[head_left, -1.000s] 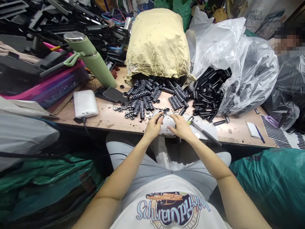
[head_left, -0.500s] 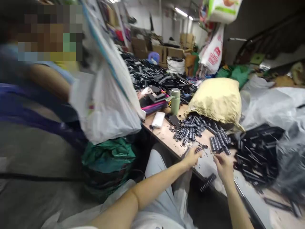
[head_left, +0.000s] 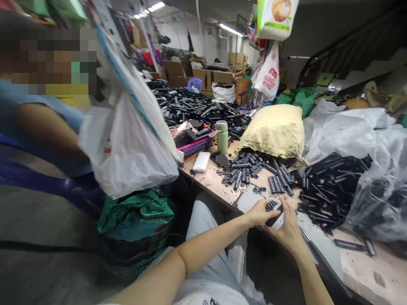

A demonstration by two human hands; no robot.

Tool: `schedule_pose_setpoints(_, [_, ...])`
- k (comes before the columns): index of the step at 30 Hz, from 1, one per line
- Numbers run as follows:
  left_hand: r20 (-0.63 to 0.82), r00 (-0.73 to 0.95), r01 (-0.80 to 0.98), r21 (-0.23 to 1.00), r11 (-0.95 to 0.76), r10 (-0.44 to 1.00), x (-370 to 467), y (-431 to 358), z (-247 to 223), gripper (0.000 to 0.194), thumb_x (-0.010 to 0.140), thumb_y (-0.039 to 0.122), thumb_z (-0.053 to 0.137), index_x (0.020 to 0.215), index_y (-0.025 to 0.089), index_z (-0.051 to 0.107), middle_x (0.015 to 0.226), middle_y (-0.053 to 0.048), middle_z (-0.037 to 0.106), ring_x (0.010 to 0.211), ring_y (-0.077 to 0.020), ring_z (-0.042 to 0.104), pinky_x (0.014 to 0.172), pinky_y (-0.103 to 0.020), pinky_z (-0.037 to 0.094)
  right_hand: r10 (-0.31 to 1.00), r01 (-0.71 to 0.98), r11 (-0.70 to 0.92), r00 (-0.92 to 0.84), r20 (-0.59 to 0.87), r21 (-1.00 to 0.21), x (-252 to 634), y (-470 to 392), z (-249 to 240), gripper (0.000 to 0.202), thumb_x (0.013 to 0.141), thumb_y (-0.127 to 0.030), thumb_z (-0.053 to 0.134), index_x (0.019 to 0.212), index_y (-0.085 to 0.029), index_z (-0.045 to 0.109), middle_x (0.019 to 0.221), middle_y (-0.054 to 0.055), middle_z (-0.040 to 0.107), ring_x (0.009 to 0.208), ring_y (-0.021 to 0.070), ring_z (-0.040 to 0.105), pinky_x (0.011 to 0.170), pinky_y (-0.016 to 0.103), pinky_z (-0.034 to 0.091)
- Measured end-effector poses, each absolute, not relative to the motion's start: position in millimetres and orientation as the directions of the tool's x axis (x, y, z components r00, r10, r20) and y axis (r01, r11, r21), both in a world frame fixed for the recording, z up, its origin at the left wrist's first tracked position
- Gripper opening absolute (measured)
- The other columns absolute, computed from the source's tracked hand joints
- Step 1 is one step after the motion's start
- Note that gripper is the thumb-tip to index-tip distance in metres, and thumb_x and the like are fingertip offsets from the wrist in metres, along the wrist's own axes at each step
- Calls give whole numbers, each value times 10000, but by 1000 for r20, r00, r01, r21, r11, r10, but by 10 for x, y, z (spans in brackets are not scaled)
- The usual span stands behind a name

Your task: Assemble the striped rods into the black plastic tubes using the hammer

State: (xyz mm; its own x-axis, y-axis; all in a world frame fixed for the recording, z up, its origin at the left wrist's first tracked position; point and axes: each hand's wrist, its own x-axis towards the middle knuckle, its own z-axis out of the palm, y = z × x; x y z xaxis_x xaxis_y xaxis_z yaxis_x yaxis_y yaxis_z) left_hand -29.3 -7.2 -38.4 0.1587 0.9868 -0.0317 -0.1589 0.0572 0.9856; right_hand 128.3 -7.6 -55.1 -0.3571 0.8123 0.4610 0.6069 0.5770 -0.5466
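My left hand (head_left: pixel 258 214) is closed around some small black ribbed pieces (head_left: pixel 271 206) at the near edge of the worktable (head_left: pixel 206 180). Close beside it, my right hand (head_left: pixel 288 226) has its thumb and fingers on a dark strip (head_left: pixel 276 218) between the two hands. The fingers partly cover both, so their exact shape is unclear. Beyond the hands lie a pile of black ribbed cylinders (head_left: pixel 244 171) and a neat row of the same kind (head_left: pixel 276 185). Small black rings (head_left: pixel 259 189) are scattered nearer to me.
A yellowish sack (head_left: pixel 273 129) stands behind the cylinders. To the right, black strips (head_left: pixel 330 186) spill from clear plastic (head_left: pixel 369 140). A green flask (head_left: pixel 221 137) and white box (head_left: pixel 201 162) are left. A hanging white bag (head_left: pixel 127 148) partly screens a person (head_left: pixel 47 123).
The black toothed strip at the table's edge is no longer there; a dark strip is between my hands. My right hand has moved in towards the left. The view has shifted.
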Motion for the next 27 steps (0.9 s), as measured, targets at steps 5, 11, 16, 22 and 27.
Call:
schedule_pose_setpoints(5, [-289,281,-368,848,381,915,-146,-29,-318,487,806,500,577,1143,147,585,582,36,543,344,-66,409,351,-194,283,855,496,518,-308,416,-697,1395,-273,-509,1076,657,-478,770,1484,-239,125,1482,153,291,1380,311,316,1093,522,368])
schedule_pose_setpoints(11, [-303,279,-402,825,397,911,-15,-36,-258,354,791,434,601,969,129,618,578,21,548,406,-116,527,391,-233,433,844,442,527,-374,385,-726,1385,-303,-417,1044,673,-428,775,1479,-211,149,1496,156,260,1412,282,256,1148,479,308])
schedule_pose_setpoints(16, [-262,221,-425,841,335,939,-87,-12,-255,384,803,403,610,1072,129,630,606,26,557,416,-76,498,404,-199,432,831,389,551,-341,441,-738,1356,-282,-409,1092,650,-451,787,1476,-217,112,1490,154,255,1419,268,245,1146,455,320])
schedule_pose_setpoints(22, [-310,251,-391,834,389,917,-129,-43,-205,432,809,455,586,1104,140,592,586,29,555,389,-113,543,360,-217,444,818,461,561,-438,374,-688,1281,-260,-367,1106,635,-424,806,1481,-219,124,1487,145,291,1424,276,231,1170,466,268])
schedule_pose_setpoints(27, [-381,241,-373,813,447,893,-124,-30,-203,360,799,484,608,908,142,577,509,52,499,354,-108,527,349,-199,435,831,474,528,-462,311,-705,1253,-241,-310,1159,586,-416,840,1482,-207,136,1496,149,282,1417,267,255,1180,448,251])
